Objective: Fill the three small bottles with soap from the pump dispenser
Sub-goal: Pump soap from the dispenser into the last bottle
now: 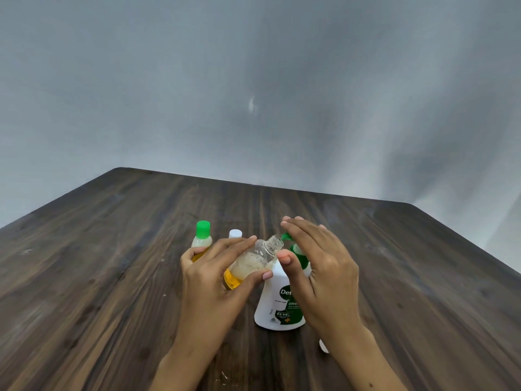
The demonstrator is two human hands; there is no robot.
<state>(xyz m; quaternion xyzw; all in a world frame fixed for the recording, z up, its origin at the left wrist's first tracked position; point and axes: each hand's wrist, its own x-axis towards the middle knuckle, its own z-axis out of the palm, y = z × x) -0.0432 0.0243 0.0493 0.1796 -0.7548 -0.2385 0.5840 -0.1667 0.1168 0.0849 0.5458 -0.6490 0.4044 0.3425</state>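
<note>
My left hand (214, 275) grips a small clear bottle (253, 263), tilted with its open neck toward the green pump nozzle (286, 237). The bottle holds amber soap and foam in its lower part. My right hand (318, 263) lies flat over the pump head of the white dispenser (277, 303), fingers straight, thumb next to the bottle's mouth. Behind my left hand stand a bottle with a green cap (202, 239) and another with a white cap (235, 234), mostly hidden.
Everything stands on a dark wooden table (112, 263) against a grey wall. A small white object (323, 346), perhaps a cap, peeks out beside my right wrist. The table's far edge and rounded corners are in view.
</note>
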